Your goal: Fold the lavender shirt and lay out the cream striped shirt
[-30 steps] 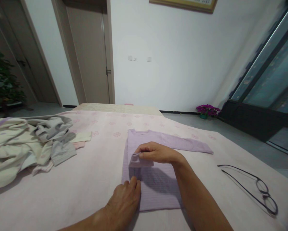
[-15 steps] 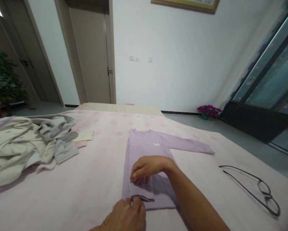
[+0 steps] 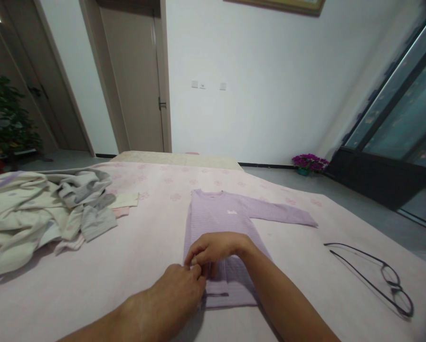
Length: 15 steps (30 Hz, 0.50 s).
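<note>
A light purple long-sleeved shirt (image 3: pixel 230 223) with a small white print lies flat on the bed cover. One sleeve stretches out to the right, while the other is folded down over the body. My right hand (image 3: pixel 218 249) bends over the shirt's left side, thumb and forefinger closed at its edge and the other fingertips on the folded sleeve. Directly below it, my left hand (image 3: pixel 179 292) is closed at the shirt's lower left edge, its fingers touching or nearly touching my right hand. The cloth between the fingers is mostly hidden.
A heap of pale and grey clothes (image 3: pixel 45 213) lies on the left of the pink cover (image 3: pixel 145 247). Black-framed glasses (image 3: pixel 391 285) rest on the right. Beyond are a door (image 3: pixel 134 80), a white wall and potted purple flowers (image 3: pixel 309 163).
My left hand has moved up and slightly left from the folded cuff to the shirt's left edge, beside my right hand. My right hand has shifted slightly left; the shirt's lower left edge is drawn in.
</note>
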Each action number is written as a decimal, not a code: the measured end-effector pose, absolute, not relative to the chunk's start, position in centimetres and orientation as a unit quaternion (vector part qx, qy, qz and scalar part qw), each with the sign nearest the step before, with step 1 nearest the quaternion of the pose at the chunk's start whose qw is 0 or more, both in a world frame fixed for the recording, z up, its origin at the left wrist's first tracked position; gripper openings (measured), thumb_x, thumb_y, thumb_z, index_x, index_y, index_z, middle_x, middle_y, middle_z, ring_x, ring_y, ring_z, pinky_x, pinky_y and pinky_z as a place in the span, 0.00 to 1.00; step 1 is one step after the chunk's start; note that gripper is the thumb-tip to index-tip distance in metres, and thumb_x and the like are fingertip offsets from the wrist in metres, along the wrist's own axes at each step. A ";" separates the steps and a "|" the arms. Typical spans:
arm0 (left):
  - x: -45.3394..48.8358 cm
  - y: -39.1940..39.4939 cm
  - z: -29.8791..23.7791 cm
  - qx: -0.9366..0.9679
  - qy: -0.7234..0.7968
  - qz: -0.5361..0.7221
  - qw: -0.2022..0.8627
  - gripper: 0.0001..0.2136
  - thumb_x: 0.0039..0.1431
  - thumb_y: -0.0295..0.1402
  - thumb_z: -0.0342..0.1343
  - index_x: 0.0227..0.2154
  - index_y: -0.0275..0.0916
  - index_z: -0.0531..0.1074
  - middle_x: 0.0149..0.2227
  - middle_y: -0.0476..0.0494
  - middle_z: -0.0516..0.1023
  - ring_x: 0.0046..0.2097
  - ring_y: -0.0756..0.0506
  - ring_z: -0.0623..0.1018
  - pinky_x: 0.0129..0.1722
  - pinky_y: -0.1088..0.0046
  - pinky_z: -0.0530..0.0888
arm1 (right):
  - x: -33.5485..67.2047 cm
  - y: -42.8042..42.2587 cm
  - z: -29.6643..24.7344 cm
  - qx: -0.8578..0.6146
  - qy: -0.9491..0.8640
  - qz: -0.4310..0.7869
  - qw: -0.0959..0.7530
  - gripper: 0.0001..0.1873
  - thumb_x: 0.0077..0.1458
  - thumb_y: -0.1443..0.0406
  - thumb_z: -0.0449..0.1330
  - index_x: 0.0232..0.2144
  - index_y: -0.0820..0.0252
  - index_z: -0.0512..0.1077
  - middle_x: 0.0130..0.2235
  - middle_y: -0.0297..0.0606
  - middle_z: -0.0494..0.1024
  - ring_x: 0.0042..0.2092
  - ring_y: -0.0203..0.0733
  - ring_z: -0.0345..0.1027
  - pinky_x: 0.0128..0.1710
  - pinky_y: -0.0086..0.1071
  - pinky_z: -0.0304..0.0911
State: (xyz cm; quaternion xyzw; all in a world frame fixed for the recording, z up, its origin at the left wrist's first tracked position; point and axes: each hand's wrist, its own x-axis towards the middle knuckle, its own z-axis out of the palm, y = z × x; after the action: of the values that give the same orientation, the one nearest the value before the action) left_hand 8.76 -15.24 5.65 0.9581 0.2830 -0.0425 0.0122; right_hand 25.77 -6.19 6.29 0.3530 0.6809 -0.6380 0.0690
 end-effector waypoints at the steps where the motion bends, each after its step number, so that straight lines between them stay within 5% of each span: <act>1: 8.7 -15.0 5.7 0.957 0.285 -0.045 0.012 0.13 0.58 0.23 0.52 0.45 0.33 0.75 0.45 0.34 0.80 0.45 0.35 0.80 0.35 0.62 0.78 | 25.9 -5.9 6.1 0.353 0.672 -0.648 0.061 0.14 0.59 0.67 0.58 0.47 0.59 0.76 0.30 0.31 0.77 0.27 0.32 0.72 0.29 0.25 0.68; 8: 9.1 -13.8 7.1 0.948 0.313 -0.042 0.047 0.11 0.66 0.30 0.48 0.38 0.37 0.76 0.38 0.40 0.80 0.35 0.40 0.81 0.32 0.64 0.77 | 29.9 -2.6 6.1 0.460 0.648 -0.586 -0.158 0.17 0.55 0.63 0.63 0.47 0.63 0.75 0.35 0.39 0.81 0.31 0.34 0.74 0.30 0.25 0.66; 15: 10.5 -12.0 6.1 0.923 0.369 0.098 0.043 0.09 0.67 0.32 0.50 0.41 0.38 0.75 0.42 0.40 0.78 0.45 0.40 0.78 0.46 0.60 0.77 | 37.5 1.2 5.0 0.692 0.576 -0.246 -0.359 0.21 0.57 0.65 0.57 0.53 0.61 0.73 0.47 0.43 0.80 0.43 0.40 0.76 0.41 0.31 0.69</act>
State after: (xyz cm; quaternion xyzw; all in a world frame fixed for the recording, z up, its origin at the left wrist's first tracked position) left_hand 10.50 -12.03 6.14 0.9233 0.3688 0.0981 0.0429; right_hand 37.55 1.24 4.98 0.6919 0.5765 -0.2457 -0.3587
